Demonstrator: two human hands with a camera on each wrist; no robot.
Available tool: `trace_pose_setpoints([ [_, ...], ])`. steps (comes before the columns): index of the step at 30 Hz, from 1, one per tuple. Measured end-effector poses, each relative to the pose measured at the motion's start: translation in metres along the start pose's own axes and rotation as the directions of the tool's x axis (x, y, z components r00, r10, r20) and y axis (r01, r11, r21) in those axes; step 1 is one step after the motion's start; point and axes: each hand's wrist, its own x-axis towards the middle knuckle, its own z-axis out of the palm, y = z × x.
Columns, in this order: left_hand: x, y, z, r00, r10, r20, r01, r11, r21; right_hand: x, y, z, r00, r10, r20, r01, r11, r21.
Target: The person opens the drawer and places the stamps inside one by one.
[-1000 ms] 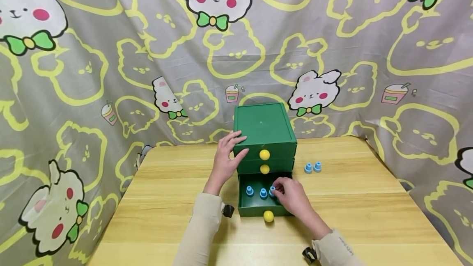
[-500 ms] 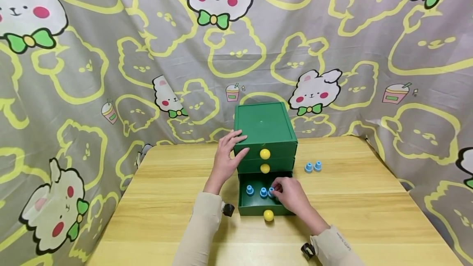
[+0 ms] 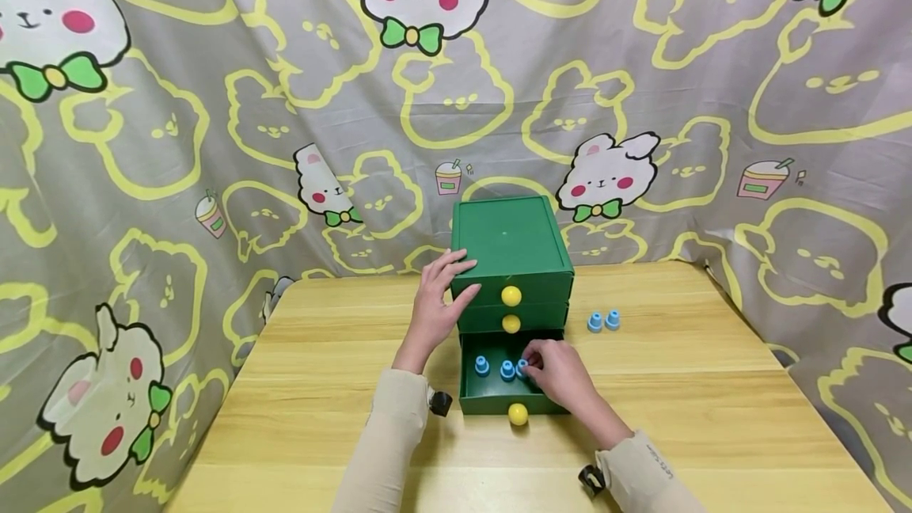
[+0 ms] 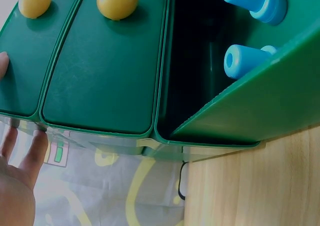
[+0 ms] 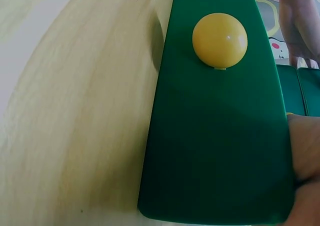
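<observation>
A green drawer cabinet (image 3: 507, 236) with yellow ball knobs stands on the table, its bottom drawer (image 3: 492, 404) pulled out. Inside that drawer, two blue stepped pegs (image 3: 481, 366) stand upright toward the left and middle. My right hand (image 3: 563, 374) reaches in over the drawer's right side and pinches a third blue peg (image 3: 522, 368), close beside the middle one. My left hand (image 3: 436, 303) rests against the cabinet's upper left side, fingers over the top edge and thumb on the front. In the right wrist view the drawer front (image 5: 220, 136) hides the pinched peg.
Two more blue pegs (image 3: 604, 321) stand on the wooden table (image 3: 663, 418) to the right of the cabinet. The two upper drawers (image 4: 105, 66) are closed. A patterned curtain (image 3: 456, 85) hangs behind the table and along its sides.
My right hand has shifted slightly left with the pinched peg, bringing it up next to the middle peg. The left hand and the cabinet have stayed in place.
</observation>
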Motion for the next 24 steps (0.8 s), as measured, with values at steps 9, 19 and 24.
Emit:
trace_pose_setpoints([
  [9, 0.000, 0.000, 0.000, 1.000, 0.002, -0.001, -0.002, 1.000, 0.003, -0.001, 0.000, 0.001, 1.000, -0.019, -0.001, 0.019, 1.000, -0.011],
  [19, -0.002, -0.002, 0.001, 1.000, -0.001, 0.005, 0.001, 1.000, -0.005, -0.003, 0.003, -0.009, 1.000, -0.007, 0.014, 0.006, 0.995, 0.098],
  [24, 0.000, -0.001, 0.000, 1.000, 0.002, 0.000, -0.002, 1.000, -0.007, 0.002, 0.017, -0.029, 0.999, -0.048, -0.026, 0.051, 0.989, 0.139],
])
